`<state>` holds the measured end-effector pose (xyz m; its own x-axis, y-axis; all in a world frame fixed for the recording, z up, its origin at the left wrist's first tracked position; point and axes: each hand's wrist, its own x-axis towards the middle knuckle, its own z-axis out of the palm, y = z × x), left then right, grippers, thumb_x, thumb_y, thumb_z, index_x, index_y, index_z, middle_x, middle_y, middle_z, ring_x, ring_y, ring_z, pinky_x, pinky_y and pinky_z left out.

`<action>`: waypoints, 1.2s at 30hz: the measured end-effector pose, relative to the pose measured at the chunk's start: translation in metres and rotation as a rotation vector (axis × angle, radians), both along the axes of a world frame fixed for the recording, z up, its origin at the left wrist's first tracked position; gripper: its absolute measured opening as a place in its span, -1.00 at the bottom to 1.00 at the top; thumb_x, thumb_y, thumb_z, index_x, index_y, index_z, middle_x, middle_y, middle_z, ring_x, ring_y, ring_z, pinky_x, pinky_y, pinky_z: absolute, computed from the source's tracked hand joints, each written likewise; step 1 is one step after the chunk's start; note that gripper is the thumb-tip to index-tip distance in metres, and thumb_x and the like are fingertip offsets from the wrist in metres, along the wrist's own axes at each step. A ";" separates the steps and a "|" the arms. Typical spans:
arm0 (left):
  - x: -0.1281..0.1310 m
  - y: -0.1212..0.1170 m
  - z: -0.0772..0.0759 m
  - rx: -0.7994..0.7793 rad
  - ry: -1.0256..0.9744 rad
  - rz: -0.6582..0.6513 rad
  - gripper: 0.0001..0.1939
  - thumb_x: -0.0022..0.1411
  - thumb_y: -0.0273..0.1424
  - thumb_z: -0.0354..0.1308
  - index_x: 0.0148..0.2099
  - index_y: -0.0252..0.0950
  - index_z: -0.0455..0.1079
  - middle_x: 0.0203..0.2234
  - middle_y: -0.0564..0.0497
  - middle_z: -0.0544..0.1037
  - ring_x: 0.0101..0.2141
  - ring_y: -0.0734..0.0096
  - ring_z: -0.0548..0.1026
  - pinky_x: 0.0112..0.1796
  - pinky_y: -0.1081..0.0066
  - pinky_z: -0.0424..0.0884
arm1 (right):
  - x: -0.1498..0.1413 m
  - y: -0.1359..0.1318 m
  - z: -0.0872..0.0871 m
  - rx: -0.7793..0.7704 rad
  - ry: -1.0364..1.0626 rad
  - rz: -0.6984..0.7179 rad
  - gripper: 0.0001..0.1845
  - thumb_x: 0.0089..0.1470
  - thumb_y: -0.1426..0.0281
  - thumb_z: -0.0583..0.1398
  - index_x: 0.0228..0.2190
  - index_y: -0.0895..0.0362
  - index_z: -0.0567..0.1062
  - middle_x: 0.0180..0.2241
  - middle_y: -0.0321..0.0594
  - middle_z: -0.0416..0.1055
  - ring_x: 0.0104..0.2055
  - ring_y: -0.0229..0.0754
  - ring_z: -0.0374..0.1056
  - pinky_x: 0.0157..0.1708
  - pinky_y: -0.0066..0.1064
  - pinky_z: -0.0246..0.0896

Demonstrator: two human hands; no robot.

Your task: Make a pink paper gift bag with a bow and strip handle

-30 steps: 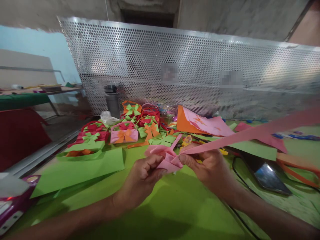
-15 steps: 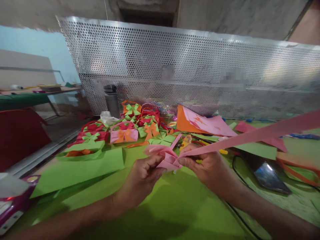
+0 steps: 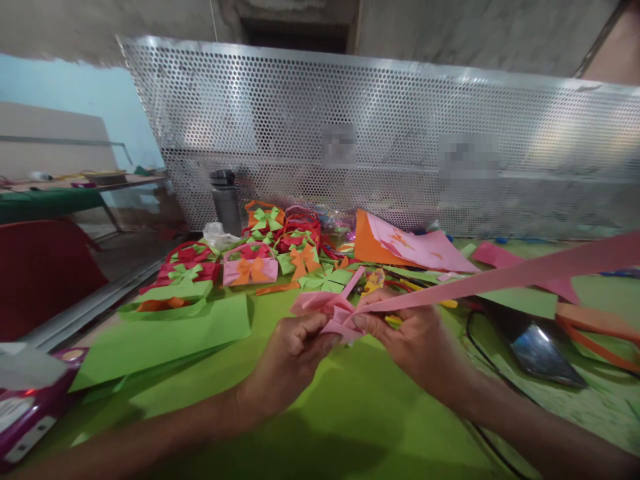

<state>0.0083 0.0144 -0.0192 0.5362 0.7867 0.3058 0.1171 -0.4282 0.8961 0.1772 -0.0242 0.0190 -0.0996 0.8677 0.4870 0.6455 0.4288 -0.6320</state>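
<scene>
A pink bow (image 3: 320, 301) of folded sheet, paper or felt, is held between both hands over the green tabletop. My left hand (image 3: 295, 347) pinches its looped side between thumb and fingers. Against the bow's middle, my right hand (image 3: 407, 327) is closed on a long pink strip (image 3: 480, 280), its thumb pressed near the crossing. That strip stretches up and away past the right edge of the picture. A short pink tail sticks up behind the fingers. How the strip joins the bow is partly hidden by the fingers.
Several small bags with bows (image 3: 250, 270) stand at the back left near a grey bottle (image 3: 227, 203). Green sheets (image 3: 175, 340) lie at left, beside a purple device (image 3: 37, 407). Pink and orange sheets (image 3: 410, 247) sit behind; a phone (image 3: 537, 353) and black cable lie right.
The view has shifted slightly. Both hands keep their grip on the pink bow and strip, with the strip's far end sitting a little lower.
</scene>
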 end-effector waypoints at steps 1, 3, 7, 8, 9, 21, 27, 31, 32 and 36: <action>0.001 0.000 0.000 -0.005 -0.009 -0.002 -0.81 0.17 -0.37 0.03 -0.45 -0.35 0.34 -0.59 0.09 0.31 -0.55 0.55 0.23 -0.52 0.54 0.18 | 0.000 0.000 0.000 0.004 0.003 -0.001 -0.90 0.00 0.41 0.17 -0.50 0.12 0.49 -0.49 -0.29 0.45 -0.39 -0.19 0.34 -0.33 -0.36 0.22; 0.002 0.000 -0.001 -0.026 -0.019 -0.004 -0.78 0.16 -0.34 0.04 -0.46 -0.35 0.35 -0.60 0.08 0.32 -0.56 0.54 0.23 -0.53 0.53 0.18 | -0.001 0.001 -0.001 0.018 0.022 -0.006 -0.89 0.00 0.40 0.18 -0.50 0.13 0.50 -0.49 -0.27 0.46 -0.39 -0.17 0.35 -0.33 -0.34 0.23; 0.002 0.001 -0.004 -0.101 -0.054 -0.007 -0.73 0.14 -0.26 0.07 -0.45 -0.38 0.35 -0.61 0.07 0.32 -0.56 0.54 0.23 -0.54 0.52 0.19 | -0.002 0.001 -0.003 0.033 0.045 -0.010 -0.88 0.00 0.38 0.19 -0.47 0.15 0.51 -0.49 -0.25 0.47 -0.41 -0.18 0.35 -0.36 -0.35 0.23; 0.002 0.001 -0.005 -0.116 -0.062 -0.008 -0.72 0.14 -0.24 0.08 -0.45 -0.38 0.36 -0.61 0.07 0.31 -0.56 0.54 0.22 -0.54 0.52 0.20 | -0.001 0.001 -0.004 0.033 0.045 -0.009 -0.88 0.00 0.38 0.18 -0.47 0.15 0.51 -0.50 -0.25 0.47 -0.42 -0.18 0.35 -0.37 -0.35 0.23; 0.003 0.001 -0.006 -0.126 -0.071 -0.008 -0.71 0.13 -0.23 0.08 -0.44 -0.39 0.36 -0.61 0.07 0.31 -0.56 0.54 0.22 -0.53 0.51 0.20 | -0.001 0.001 -0.004 0.031 0.042 -0.006 -0.88 0.00 0.38 0.18 -0.47 0.15 0.51 -0.50 -0.24 0.47 -0.42 -0.18 0.35 -0.37 -0.35 0.23; 0.005 0.000 -0.002 -0.185 -0.123 -0.038 -0.67 0.10 -0.19 0.11 -0.41 -0.41 0.40 -0.60 0.05 0.30 -0.56 0.54 0.21 -0.51 0.47 0.22 | -0.004 0.005 -0.008 0.093 0.057 0.021 -0.90 -0.01 0.42 0.18 -0.47 0.12 0.51 -0.49 -0.25 0.49 -0.40 -0.17 0.38 -0.34 -0.35 0.26; 0.004 0.001 -0.006 -0.211 -0.156 -0.071 -0.68 0.12 -0.21 0.11 -0.40 -0.41 0.41 -0.59 0.05 0.29 -0.55 0.54 0.20 -0.49 0.46 0.21 | -0.004 0.006 -0.011 0.107 0.046 -0.020 -0.90 -0.01 0.38 0.19 -0.45 0.13 0.52 -0.46 -0.22 0.47 -0.37 -0.15 0.37 -0.34 -0.34 0.26; 0.004 0.001 -0.005 -0.233 -0.155 -0.081 -0.69 0.13 -0.21 0.11 -0.38 -0.40 0.43 -0.57 0.05 0.29 -0.54 0.54 0.20 -0.48 0.45 0.21 | -0.005 0.005 -0.008 0.117 0.016 -0.015 -0.89 0.00 0.39 0.18 -0.47 0.12 0.52 -0.49 -0.24 0.46 -0.38 -0.16 0.35 -0.34 -0.35 0.24; 0.004 0.001 -0.005 -0.234 -0.152 -0.080 -0.69 0.13 -0.21 0.10 -0.38 -0.40 0.43 -0.57 0.05 0.28 -0.53 0.54 0.21 -0.48 0.46 0.21 | -0.005 0.005 -0.007 0.118 0.002 -0.016 -0.88 0.01 0.39 0.18 -0.48 0.12 0.52 -0.49 -0.24 0.46 -0.38 -0.16 0.35 -0.34 -0.35 0.23; 0.004 0.002 -0.004 -0.215 -0.143 -0.083 -0.68 0.14 -0.20 0.09 -0.39 -0.39 0.42 -0.59 0.06 0.27 -0.55 0.54 0.20 -0.50 0.47 0.20 | -0.004 0.005 -0.004 0.120 -0.048 -0.018 -0.87 0.01 0.41 0.16 -0.49 0.12 0.52 -0.50 -0.24 0.45 -0.37 -0.14 0.34 -0.36 -0.35 0.22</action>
